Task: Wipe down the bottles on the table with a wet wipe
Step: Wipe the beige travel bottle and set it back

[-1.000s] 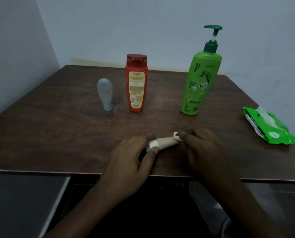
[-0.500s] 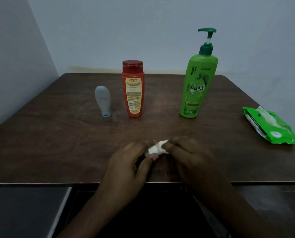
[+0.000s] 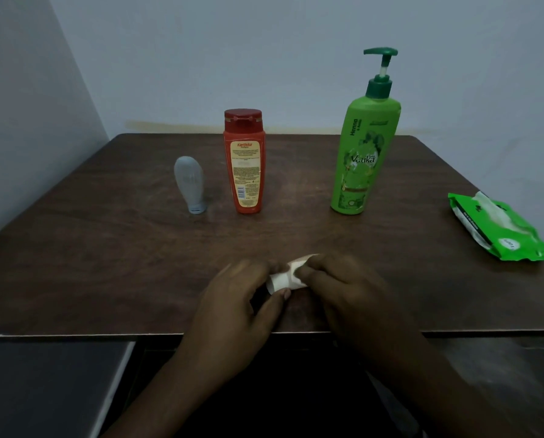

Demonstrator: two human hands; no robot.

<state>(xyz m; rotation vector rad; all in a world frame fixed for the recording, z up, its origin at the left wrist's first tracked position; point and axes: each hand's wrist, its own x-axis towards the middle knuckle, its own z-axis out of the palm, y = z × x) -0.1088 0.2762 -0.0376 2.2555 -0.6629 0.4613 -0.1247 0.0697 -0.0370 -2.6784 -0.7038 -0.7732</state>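
**Both hands close on small white item at table's front edge**

A person's left hand (image 3: 232, 305) and right hand (image 3: 343, 289) meet near the front edge of a dark wooden table (image 3: 106, 263), fingers curled around a small white object (image 3: 284, 278) held between them; whether it is a tube, a small bottle or a folded wipe cannot be told. The left thumb and fingers pinch its near end, the right fingertips cover its far end. Further back stand three bottles in a row, well apart from the hands: a small translucent grey bottle (image 3: 190, 184) resting upside down on its cap, a red shampoo bottle (image 3: 244, 161) just beside it, and a tall green pump bottle (image 3: 364, 153) to the right. A green pack of wet wipes (image 3: 501, 229) lies at the table's right edge, a white wipe poking from its opening
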